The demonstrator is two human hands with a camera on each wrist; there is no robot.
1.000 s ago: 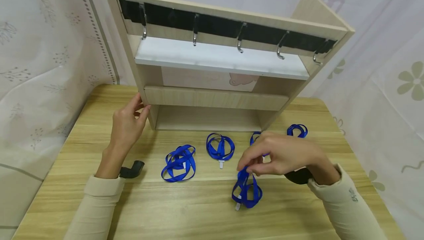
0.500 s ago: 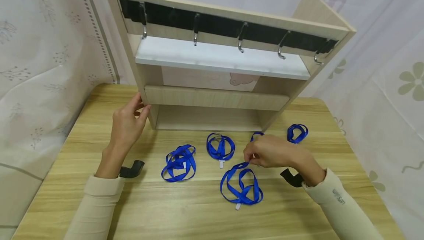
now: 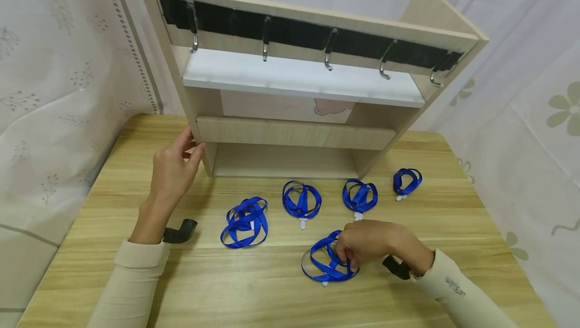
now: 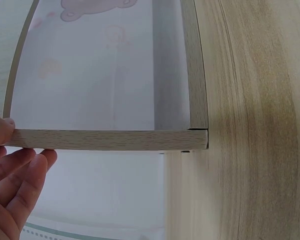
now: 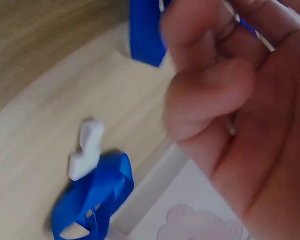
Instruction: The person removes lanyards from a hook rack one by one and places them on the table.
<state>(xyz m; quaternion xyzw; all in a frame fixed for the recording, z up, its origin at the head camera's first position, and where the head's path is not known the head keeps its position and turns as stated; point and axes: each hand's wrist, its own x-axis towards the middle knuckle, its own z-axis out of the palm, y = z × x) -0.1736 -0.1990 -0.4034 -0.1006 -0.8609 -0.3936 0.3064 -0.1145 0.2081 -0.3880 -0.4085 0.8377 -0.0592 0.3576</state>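
Steadying the wooden rack (image 3: 290, 91) at its lower left corner, the left hand (image 3: 174, 169) lies with fairly straight fingers against the upright, an open grip that presses rather than clamps; should that hand slip or push unevenly, the rack would likely shift on the worktop (image 3: 136, 277) and its row of 5 hooks (image 3: 327, 56) would move out of easy reach. The right hand (image 3: 369, 247) has its fingers curled into the nearest blue lanyard (image 3: 326, 262), which lies on the worktop in front of the rack, below the row of 4 other lanyards (image 3: 301, 200). The likelier trouble sits here: the strap is a tangle of loops, so lifting by 1 strand could tighten a knot, or the trailing loops and the white clip (image 3: 324, 283) could snag a neighbouring lanyard and drag it along. A thin pinch may also let the slick ribbon slide free. Compared with 0.5 s earlier, the right hand has come down and toward the person, uncovering the third lanyard in the row, and the loose strap looks gathered more tightly beneath the fingers; the left hand has kept its place.
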